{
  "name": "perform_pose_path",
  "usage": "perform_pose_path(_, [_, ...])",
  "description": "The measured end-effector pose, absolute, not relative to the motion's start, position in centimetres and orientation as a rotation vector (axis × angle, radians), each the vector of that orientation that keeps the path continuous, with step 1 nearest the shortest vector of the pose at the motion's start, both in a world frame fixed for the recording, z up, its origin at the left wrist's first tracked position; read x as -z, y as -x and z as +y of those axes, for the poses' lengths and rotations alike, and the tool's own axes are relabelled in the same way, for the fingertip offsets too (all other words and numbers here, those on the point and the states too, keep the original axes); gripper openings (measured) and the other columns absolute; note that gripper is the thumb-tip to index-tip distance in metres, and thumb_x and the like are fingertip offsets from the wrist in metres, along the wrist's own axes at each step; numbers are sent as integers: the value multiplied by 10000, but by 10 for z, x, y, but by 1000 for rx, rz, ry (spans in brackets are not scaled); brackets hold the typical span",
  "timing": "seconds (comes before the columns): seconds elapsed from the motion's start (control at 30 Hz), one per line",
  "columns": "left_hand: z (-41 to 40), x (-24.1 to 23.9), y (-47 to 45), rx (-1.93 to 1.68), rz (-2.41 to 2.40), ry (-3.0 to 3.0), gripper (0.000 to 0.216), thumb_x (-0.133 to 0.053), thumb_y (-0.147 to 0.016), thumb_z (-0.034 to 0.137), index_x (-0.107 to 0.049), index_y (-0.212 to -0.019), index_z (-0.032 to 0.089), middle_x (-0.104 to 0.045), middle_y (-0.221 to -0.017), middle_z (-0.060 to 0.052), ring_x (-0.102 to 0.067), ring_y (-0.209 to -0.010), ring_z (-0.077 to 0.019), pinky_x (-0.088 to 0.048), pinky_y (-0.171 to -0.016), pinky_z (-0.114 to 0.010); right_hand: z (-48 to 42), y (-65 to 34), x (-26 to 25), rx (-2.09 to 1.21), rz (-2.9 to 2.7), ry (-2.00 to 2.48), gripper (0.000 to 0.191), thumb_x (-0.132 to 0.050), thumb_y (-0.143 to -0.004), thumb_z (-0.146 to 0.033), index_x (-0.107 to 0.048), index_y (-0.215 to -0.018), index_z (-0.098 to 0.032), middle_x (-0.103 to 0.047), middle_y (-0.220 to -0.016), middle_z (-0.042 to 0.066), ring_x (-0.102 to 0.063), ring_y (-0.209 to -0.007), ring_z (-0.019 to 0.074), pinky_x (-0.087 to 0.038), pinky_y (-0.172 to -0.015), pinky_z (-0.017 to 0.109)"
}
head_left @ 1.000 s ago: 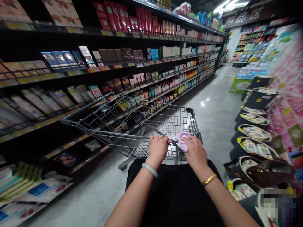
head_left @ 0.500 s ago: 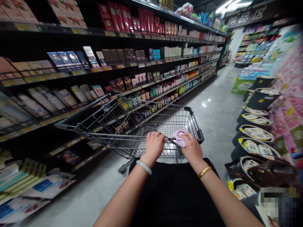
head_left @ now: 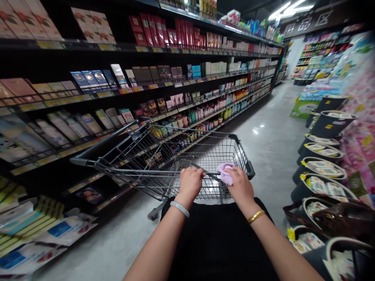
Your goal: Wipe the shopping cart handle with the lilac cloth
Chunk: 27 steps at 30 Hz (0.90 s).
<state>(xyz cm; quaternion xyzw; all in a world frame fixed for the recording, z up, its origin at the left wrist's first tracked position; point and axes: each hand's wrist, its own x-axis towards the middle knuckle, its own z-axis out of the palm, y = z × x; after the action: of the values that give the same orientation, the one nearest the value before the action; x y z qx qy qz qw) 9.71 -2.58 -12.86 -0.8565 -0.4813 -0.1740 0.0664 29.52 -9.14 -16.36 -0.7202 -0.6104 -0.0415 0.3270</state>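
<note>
Both of your hands are on the handle [head_left: 209,174] of the wire shopping cart [head_left: 164,156], which sits right in front of you and angles a bit toward the shelves on your left. Your left hand [head_left: 190,183] is curled shut around the bar, knuckles up, with a pale bangle [head_left: 180,208] on that wrist. Your right hand [head_left: 241,187] is closed too, pressing a small lilac cloth [head_left: 225,173] against the handle just beside the cart's right corner, so the cloth is pinched between your fingers and the bar. There's a gold bracelet [head_left: 255,216] on that wrist. The two hands are near each other but not touching.

The cart basket looks bare from here, just mesh and floor showing through. To your left run long black shelves [head_left: 88,93] packed with boxes, tubes and bottles, with yellow price tags along the edges. Low down in the left corner there's a stack of flat packs [head_left: 43,230]. On your right, a row of dark round bins [head_left: 316,164] holds packaged goods, and a brown bag [head_left: 336,216] sits at the edge of the view. The pale grey floor [head_left: 269,144] stretches down the aisle ahead.
</note>
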Motion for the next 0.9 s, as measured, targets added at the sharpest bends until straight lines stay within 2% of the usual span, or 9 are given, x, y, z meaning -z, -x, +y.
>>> perform_pose_path(0.13, [-28,131,-103,570,-1482,2555,252,-460,-980,378,-635,-860,241,-648,-833,-31,-540,-867,-215,-275,-762,-374,-90,-286,168,155,-1508,1903,417,-546,-801,-114,-638,-1187,-241,-517,-1302,111,-481,-1190,284,-463,-981,419])
perform_pose_path(0.3, [-31,131,-105,574,-1479,2542,221,-472,-976,352,-631,-869,241,-645,-832,-29,-533,-864,-218,-274,-764,-377,-82,-249,172,159,-1706,1757,564,-528,-756,-55,-582,-1280,-255,-476,-1357,111,-461,-1220,274,-433,-1041,422])
perform_pose_path(0.43, [-34,131,-103,573,-1481,2550,222,-469,-978,353,-632,-877,241,-648,-838,-32,-533,-872,-216,-273,-769,-378,-87,-262,187,244,-1795,1677,619,-493,-766,-21,-551,-1320,-291,-473,-1351,100,-451,-1251,268,-434,-1048,430])
perform_pose_path(0.53, [-35,132,-102,581,-1510,2562,253,-452,-986,367,-641,-873,242,-654,-847,-36,-535,-881,-213,-271,-779,-383,-92,-285,197,326,-1706,1680,576,-502,-780,-38,-563,-1304,-269,-452,-1368,117,-431,-1275,291,-441,-1037,465])
perform_pose_path(0.7, [-35,131,-106,595,-1527,2548,249,-454,-983,361,-638,-868,238,-653,-855,-36,-529,-892,-219,-269,-791,-393,-86,-276,196,338,-1471,1681,384,-526,-802,-93,-642,-1146,-220,-476,-1312,135,-462,-1224,300,-458,-1012,485])
perform_pose_path(0.9, [-35,129,-106,521,-1530,2566,202,-470,-971,290,-641,-875,242,-646,-844,-35,-527,-888,-214,-271,-781,-390,-81,-246,190,252,-1712,1608,446,-497,-800,-59,-623,-1184,-249,-529,-1296,123,-471,-1242,283,-432,-1059,451])
